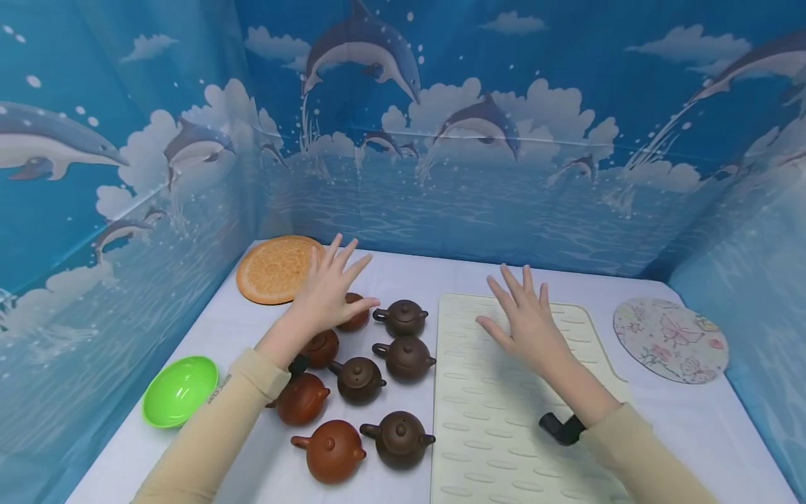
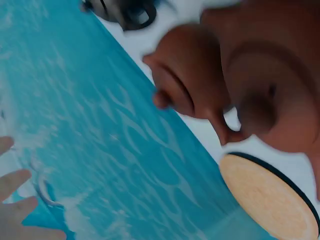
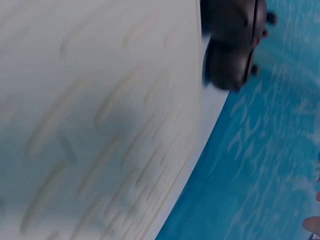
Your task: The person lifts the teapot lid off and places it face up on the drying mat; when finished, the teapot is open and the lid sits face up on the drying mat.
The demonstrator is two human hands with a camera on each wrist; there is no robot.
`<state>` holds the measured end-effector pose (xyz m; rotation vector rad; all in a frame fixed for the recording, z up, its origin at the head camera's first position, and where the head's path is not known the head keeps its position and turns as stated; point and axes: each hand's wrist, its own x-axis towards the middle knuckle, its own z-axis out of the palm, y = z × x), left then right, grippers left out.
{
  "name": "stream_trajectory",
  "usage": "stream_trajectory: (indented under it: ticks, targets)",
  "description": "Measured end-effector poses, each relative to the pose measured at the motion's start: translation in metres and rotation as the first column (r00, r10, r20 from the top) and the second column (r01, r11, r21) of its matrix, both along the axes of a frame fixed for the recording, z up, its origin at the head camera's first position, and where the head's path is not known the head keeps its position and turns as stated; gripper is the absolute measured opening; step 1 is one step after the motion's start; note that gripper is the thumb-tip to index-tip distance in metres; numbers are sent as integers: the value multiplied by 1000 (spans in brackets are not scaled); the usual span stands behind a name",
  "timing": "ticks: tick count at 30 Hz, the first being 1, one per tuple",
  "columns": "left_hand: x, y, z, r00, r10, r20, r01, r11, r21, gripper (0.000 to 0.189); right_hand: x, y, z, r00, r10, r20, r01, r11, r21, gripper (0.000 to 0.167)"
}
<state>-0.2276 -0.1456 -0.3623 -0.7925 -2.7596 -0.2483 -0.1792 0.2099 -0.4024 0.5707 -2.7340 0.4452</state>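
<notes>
In the head view my left hand [image 1: 321, 294] is held above the table with its fingers spread, holding nothing. Below and around it stand several reddish-brown clay teapots [image 1: 335, 453], partly hidden by the hand and forearm. Several dark brown teapots [image 1: 408, 360] stand just to their right. My right hand [image 1: 525, 325], fingers also spread and grasping nothing, hovers over a cream ribbed mat [image 1: 466, 420]. The left wrist view has a reddish-brown teapot [image 2: 180, 70] close up and fingers [image 2: 17, 182] at its left edge. Two dark teapots [image 3: 227, 65] border the mat in the right wrist view.
A bright green bowl [image 1: 179, 392] sits at the left edge of the white table [image 1: 403, 269]. Behind the left hand lies a round orange mat [image 1: 277, 271]. A round floral mat [image 1: 672, 341] is at the far right. Dolphin-print curtains [image 1: 441, 203] enclose the table.
</notes>
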Motion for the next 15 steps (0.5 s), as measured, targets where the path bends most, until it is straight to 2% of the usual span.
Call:
stream_trajectory:
  ticks: [5,10,15]
  targets:
    - [34,-1,-11,985,-159,-72,165,983,79,66,26,-26,-7,992,120,-39,-122,992,-36,66]
    - [61,-4,-26,970,-236,-58,240,966,93,63,47,-47,-16,973,220,-67,-223,974,-48,60]
    - [86,-8,-40,953,-302,-39,304,948,98,57,63,-64,-25,944,321,-80,-327,943,-68,55]
